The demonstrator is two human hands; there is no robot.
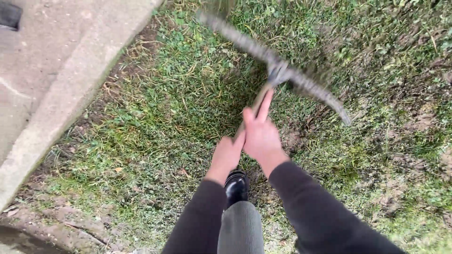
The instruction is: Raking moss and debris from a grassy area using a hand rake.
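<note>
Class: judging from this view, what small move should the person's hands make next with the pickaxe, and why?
Probably bring the blurred pickaxe down onto the grass ahead: both hands, left hand and right hand, grip its handle, its head raised well forward of the black boot.

Even, diffuse daylight; no hard shadows and no glare. The pickaxe head (pixel 278 70) shows heavy motion blur. Grass (pixel 165 108) and concrete kerb (pixel 70 84) are reasonably sharp. Slight softness appears toward the frame edges.
</note>
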